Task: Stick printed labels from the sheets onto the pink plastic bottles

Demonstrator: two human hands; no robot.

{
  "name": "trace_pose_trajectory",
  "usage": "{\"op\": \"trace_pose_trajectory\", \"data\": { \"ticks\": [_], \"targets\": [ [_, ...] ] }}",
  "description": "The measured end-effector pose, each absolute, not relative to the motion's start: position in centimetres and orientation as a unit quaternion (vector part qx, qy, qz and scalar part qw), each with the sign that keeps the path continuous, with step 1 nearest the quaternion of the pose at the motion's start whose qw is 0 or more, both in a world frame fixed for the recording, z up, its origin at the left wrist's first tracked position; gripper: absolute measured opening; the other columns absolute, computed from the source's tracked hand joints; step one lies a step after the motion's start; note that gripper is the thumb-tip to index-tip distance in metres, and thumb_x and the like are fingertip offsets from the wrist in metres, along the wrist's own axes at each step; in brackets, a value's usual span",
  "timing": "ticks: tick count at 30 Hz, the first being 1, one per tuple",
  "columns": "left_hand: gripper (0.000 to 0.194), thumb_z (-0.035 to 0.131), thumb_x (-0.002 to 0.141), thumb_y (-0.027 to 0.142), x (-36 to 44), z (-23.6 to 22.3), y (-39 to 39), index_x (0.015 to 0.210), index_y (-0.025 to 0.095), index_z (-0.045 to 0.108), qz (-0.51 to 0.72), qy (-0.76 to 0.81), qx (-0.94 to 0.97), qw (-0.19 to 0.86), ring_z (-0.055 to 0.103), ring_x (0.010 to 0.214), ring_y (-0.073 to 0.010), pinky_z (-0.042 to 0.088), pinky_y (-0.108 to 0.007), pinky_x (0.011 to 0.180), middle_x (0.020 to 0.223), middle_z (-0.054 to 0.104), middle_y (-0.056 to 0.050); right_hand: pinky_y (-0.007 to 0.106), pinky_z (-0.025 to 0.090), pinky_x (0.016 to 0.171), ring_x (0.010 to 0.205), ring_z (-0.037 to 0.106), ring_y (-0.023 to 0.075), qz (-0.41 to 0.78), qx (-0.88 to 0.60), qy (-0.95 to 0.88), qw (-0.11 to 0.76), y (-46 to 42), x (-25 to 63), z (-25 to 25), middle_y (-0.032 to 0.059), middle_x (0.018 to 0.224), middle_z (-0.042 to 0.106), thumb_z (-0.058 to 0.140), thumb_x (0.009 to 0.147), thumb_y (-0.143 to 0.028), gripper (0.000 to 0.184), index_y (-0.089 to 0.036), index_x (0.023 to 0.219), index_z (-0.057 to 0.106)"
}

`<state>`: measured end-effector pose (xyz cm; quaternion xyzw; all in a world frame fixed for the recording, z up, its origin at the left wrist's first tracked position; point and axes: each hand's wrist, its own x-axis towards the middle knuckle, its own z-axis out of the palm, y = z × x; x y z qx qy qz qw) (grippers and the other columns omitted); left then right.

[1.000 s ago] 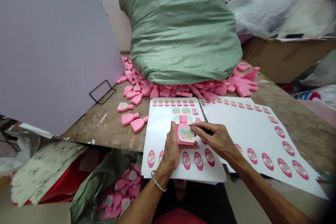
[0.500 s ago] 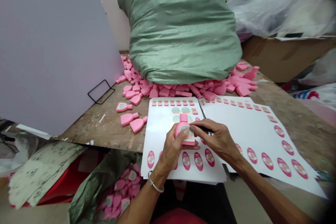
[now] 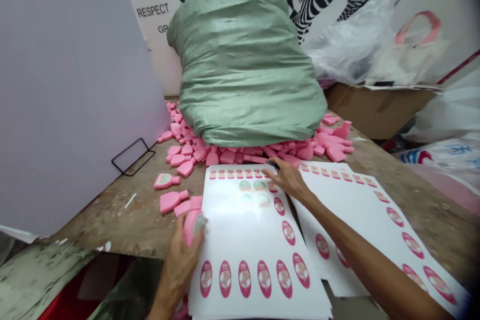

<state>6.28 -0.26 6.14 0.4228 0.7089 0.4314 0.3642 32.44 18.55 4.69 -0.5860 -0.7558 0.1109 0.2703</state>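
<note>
My left hand [image 3: 180, 260] is closed around a pink foam bottle shape [image 3: 192, 224] with a sticker on it, at the near left edge of the sticker sheet [image 3: 247, 230]. My right hand [image 3: 285, 179] reaches to the sheet's far edge, fingers pinched near a small dark object [image 3: 272, 164] beside the heap of pink foam pieces [image 3: 240, 152]. Whether it grips that object I cannot make out. The white sheet carries pink oval stickers along its near edge and small ones at the top.
A big green woven sack [image 3: 243, 65] lies on the foam heap. A second sticker sheet [image 3: 371, 215] lies to the right. Loose foam shapes [image 3: 170, 200] rest left of the sheets on the worn wooden table [image 3: 123, 220]. A grey board [image 3: 63, 90] leans on a wire stand [image 3: 132, 156].
My left hand carried the stickered foam piece down and left off the sheet's middle. My right hand let go of it and reached to the sheet's far edge. The view tilted up.
</note>
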Motion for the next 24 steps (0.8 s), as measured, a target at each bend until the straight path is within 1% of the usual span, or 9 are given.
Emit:
{"op": "trace_pose_trajectory", "data": {
  "ticks": [3, 5, 6, 10, 13, 16, 18, 20, 24],
  "targets": [
    [0.056, 0.058, 0.076, 0.043, 3.2, 5.4, 0.7, 0.125, 0.016, 0.050, 0.386, 0.778, 0.482, 0.116, 0.044, 0.126, -0.0388, 0.032, -0.058, 0.105, 0.133, 0.051, -0.019, 0.034, 0.046, 0.074, 0.093, 0.064, 0.0282, 0.083, -0.585, -0.765, 0.257, 23.2, 30.8, 4.9, 0.0139, 0.095, 0.071, 0.066, 0.073, -0.032, 0.030, -0.016, 0.099, 0.067],
    [0.058, 0.056, 0.078, 0.042, 3.1, 5.8, 1.3, 0.128, 0.014, 0.048, 0.404, 0.765, 0.501, 0.044, 0.034, 0.134, -0.0376, 0.027, -0.058, 0.109, 0.142, 0.042, -0.019, 0.032, 0.044, 0.068, 0.086, 0.065, 0.0282, 0.085, -0.581, -0.770, 0.249, 24.9, 29.9, 5.5, 0.0138, 0.082, 0.071, 0.069, 0.069, -0.031, 0.025, -0.016, 0.088, 0.070],
    [0.055, 0.055, 0.079, 0.041, 3.6, 6.2, 1.6, 0.128, 0.016, 0.049, 0.420, 0.751, 0.507, 0.050, 0.036, 0.133, -0.0355, 0.029, -0.056, 0.109, 0.141, 0.044, -0.017, 0.031, 0.044, 0.067, 0.083, 0.065, 0.0277, 0.088, -0.580, -0.770, 0.250, 25.2, 29.6, 5.9, 0.0136, 0.078, 0.071, 0.069, 0.069, -0.032, 0.023, -0.016, 0.085, 0.070],
    [0.035, 0.057, 0.082, 0.041, 7.4, 8.1, 3.2, 0.109, 0.019, 0.062, 0.507, 0.670, 0.489, 0.235, 0.055, 0.115, -0.0268, 0.045, -0.041, 0.098, 0.121, 0.061, -0.012, 0.028, 0.042, 0.062, 0.075, 0.063, 0.0223, 0.112, -0.576, -0.764, 0.266, 21.8, 29.4, 7.3, 0.0091, 0.078, 0.070, 0.054, 0.083, -0.047, 0.036, -0.015, 0.087, 0.070],
    [0.042, 0.067, 0.077, 0.042, 10.7, 8.4, 4.4, 0.111, 0.017, 0.062, 0.551, 0.566, 0.404, 0.461, 0.061, 0.104, -0.0239, 0.050, -0.033, 0.087, 0.115, 0.064, -0.012, 0.025, 0.038, 0.052, 0.059, 0.056, 0.0144, 0.288, -0.504, -0.768, 0.271, 16.1, 29.0, 7.8, 0.0015, 0.068, 0.064, 0.045, 0.087, -0.058, 0.048, -0.016, 0.083, 0.069],
    [0.044, 0.066, 0.078, 0.047, 13.3, 7.5, 4.7, 0.109, 0.015, 0.064, 0.571, 0.441, 0.336, 0.605, 0.065, 0.094, -0.0212, 0.050, -0.031, 0.083, 0.108, 0.068, -0.011, 0.024, 0.040, 0.055, 0.062, 0.056, 0.0128, 0.447, -0.407, -0.748, 0.273, 11.4, 28.8, 7.7, 0.0002, 0.071, 0.063, 0.047, 0.087, -0.058, 0.045, -0.018, 0.082, 0.066],
    [0.045, 0.066, 0.078, 0.050, 14.1, 6.8, 4.3, 0.104, 0.014, 0.065, 0.577, 0.432, 0.309, 0.621, 0.067, 0.083, -0.0194, 0.051, -0.030, 0.077, 0.100, 0.070, -0.011, 0.025, 0.042, 0.058, 0.066, 0.057, 0.0138, 0.404, -0.448, -0.740, 0.296, 10.3, 29.6, 7.0, 0.0007, 0.076, 0.064, 0.047, 0.088, -0.055, 0.039, -0.020, 0.090, 0.063],
    [0.044, 0.067, 0.076, 0.050, 14.5, 6.4, 4.0, 0.101, 0.013, 0.065, 0.563, 0.458, 0.302, 0.618, 0.067, 0.072, -0.0170, 0.052, -0.028, 0.070, 0.095, 0.071, -0.011, 0.027, 0.041, 0.058, 0.064, 0.058, 0.0155, 0.290, -0.535, -0.729, 0.313, 10.6, 31.1, 5.9, 0.0015, 0.077, 0.065, 0.045, 0.090, -0.050, 0.033, -0.021, 0.095, 0.059],
    [0.042, 0.069, 0.075, 0.048, 15.0, 6.1, 4.4, 0.098, 0.013, 0.065, 0.538, 0.485, 0.309, 0.616, 0.064, 0.068, -0.0149, 0.054, -0.027, 0.063, 0.096, 0.071, -0.012, 0.033, 0.040, 0.068, 0.072, 0.058, 0.0199, 0.083, -0.548, -0.785, 0.278, 12.3, 33.9, 3.3, 0.0046, 0.081, 0.067, 0.047, 0.090, -0.037, 0.017, -0.022, 0.089, 0.055]
  ]
}}
